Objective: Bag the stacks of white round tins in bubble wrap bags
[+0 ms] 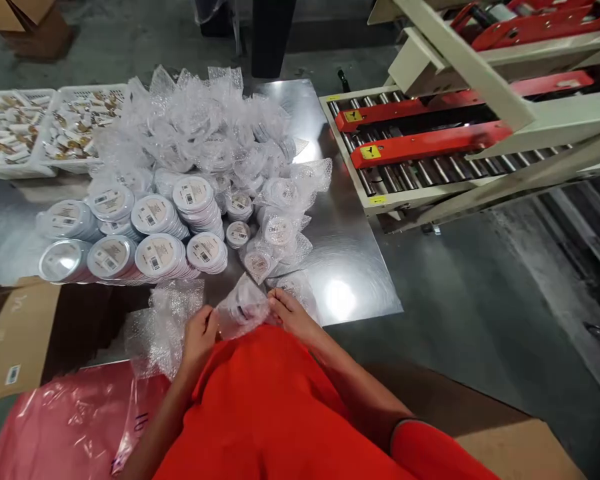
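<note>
Close to my body, at the table's front edge, I hold a bubble wrap bag with a round labelled item inside it. My left hand pinches the bag's left side. On its right side, the fingers of my right hand are closed on the plastic. Stacks of round, flat labelled containers stand beyond my left hand. Several bubble-wrapped round items lie just past my right hand. Loose bubble wrap bags hang over the edge beside my left forearm.
Wrapped items form a large heap at the table's back. Two white baskets of small white-and-gold pieces stand at the far left. A roller conveyor with red rails is at right. Cardboard boxes and a pink plastic bag sit near me.
</note>
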Motion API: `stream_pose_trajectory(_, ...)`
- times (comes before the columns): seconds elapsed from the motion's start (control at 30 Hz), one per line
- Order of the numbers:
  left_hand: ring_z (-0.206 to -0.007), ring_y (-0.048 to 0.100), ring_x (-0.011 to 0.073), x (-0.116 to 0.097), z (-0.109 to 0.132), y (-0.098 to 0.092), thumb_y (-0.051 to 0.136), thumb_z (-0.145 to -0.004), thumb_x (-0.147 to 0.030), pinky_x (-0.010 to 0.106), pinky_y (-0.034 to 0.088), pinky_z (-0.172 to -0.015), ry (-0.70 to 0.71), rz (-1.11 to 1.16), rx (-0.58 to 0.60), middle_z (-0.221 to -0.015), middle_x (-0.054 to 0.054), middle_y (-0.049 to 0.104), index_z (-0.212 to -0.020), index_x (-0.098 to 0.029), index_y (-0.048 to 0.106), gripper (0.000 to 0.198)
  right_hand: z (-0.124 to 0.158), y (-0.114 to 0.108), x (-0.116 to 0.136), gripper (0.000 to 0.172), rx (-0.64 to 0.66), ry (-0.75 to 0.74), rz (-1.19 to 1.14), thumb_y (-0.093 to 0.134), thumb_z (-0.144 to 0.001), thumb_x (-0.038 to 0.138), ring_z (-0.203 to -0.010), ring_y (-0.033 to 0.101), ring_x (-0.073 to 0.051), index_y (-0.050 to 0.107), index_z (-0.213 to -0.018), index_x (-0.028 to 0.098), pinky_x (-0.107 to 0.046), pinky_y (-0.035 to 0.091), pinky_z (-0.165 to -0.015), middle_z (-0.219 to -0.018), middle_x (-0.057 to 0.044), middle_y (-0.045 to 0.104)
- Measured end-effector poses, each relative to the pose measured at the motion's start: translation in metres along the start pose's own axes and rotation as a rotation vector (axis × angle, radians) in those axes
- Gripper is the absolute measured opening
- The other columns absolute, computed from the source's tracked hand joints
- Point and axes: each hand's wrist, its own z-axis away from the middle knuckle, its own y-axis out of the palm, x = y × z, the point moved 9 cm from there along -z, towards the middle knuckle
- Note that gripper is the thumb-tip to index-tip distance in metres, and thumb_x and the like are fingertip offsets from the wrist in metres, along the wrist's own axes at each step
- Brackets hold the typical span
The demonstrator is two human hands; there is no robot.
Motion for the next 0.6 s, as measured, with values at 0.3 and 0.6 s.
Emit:
stream_pose_trajectory(0.3, -0.071, 0.053, 0.0151, -0.037, -0.010, 0.048, 0.041, -0.088, -0.035, 0.026, 0.044, -0.068, 0.113, 0.165, 0.145, -0.072, 0.002, 0.053, -0.065, -0.019, 0.050, 0.029, 0.013, 0.015, 0.022, 0.007, -0.030, -0.292, 0.329, 0.046, -0.086, 0.030, -0.088, 0.052, -0.019, 0.045, -0.086, 0.022, -0.036, 0.045, -0.081, -0.093, -0.006, 0.052)
stream_pose_trajectory(0.6, -0.087, 0.058, 0.0167, -0.067, -0.010, 0.077, 0.041, -0.090, -0.038, 0.028, 0.047, -0.081, 0.267, 0.104, 0.283, -0.091, 0.006, 0.063, -0.078, -0.018, 0.060, 0.030, 0.017, -0.046, 0.011, 0.020, -0.237, -0.188, 0.363, 0.053, -0.073, 0.027, -0.075, 0.057, -0.018, 0.056, -0.091, 0.018, -0.033, 0.049, -0.069, -0.085, -0.005, 0.062)
